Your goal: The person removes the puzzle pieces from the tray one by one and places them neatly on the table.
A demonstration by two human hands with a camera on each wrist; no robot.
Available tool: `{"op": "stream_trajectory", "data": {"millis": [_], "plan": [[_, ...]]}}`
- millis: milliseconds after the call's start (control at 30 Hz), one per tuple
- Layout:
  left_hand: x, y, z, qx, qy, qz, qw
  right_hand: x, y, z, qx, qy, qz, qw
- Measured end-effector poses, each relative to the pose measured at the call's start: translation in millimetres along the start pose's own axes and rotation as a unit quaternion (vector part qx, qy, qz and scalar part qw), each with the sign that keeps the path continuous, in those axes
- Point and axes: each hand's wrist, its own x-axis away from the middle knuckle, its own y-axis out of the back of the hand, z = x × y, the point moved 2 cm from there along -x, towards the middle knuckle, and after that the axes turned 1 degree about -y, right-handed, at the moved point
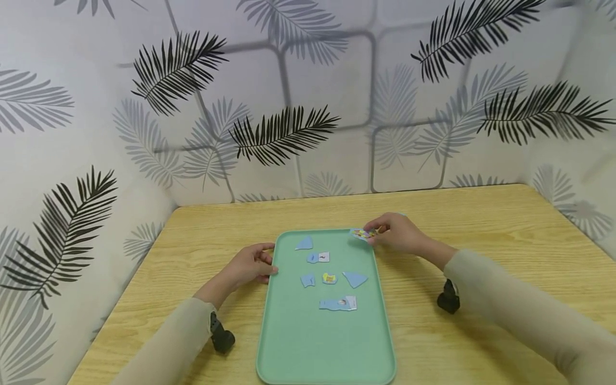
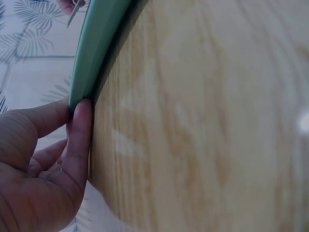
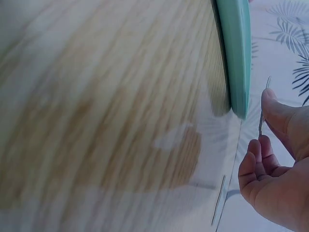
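Right hand (image 1: pixel 393 233) busy: thumb and fingers pinching colourful flat piece (image 1: pixel 361 233) at one o'clock corner of green tray (image 1: pixel 327 347)! Left hand (image 1: pixel 247 266) grips tray edge at ten o'clock. Inside, yellow piece (image 1: pixel 329 278) sits mid-cluster: blue wedge (image 1: pixel 355 279) at three o'clock, small blue piece (image 1: pixel 308 280) at nine, long strip (image 1: pixel 338 303) toward five. Wooden table (image 1: pixel 159 272) beneath; leaf-patterned backdrop (image 1: pixel 332 155) at twelve.

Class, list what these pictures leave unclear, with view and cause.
- Head: print on the held piece, partly covered by the right hand.
- Head: markings on the loose pieces, too small.
- Left wrist: rest of the tray, cut by the top edge.
- Right wrist: the held piece's faces, turned edge-on.
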Motion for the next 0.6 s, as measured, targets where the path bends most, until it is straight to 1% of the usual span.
{"op": "stream_trajectory", "data": {"millis": [233,400,600], "plan": [[-0.6,1.1,2.1,-0.002,0.003,0.000,1.0000,8.7,12.9,-10.8,-0.004,-0.017,-0.010,0.9998],[-0.1,1.0,1.8,-0.002,-0.002,0.002,1.0000,12.8,20.8,-20.6,0.002,-0.010,-0.018,0.9998],[-0.7,0.5,1.7,-0.005,0.003,0.001,1.0000,17.3,30.4,-32.8,0.009,-0.006,-0.018,0.9998]]}}
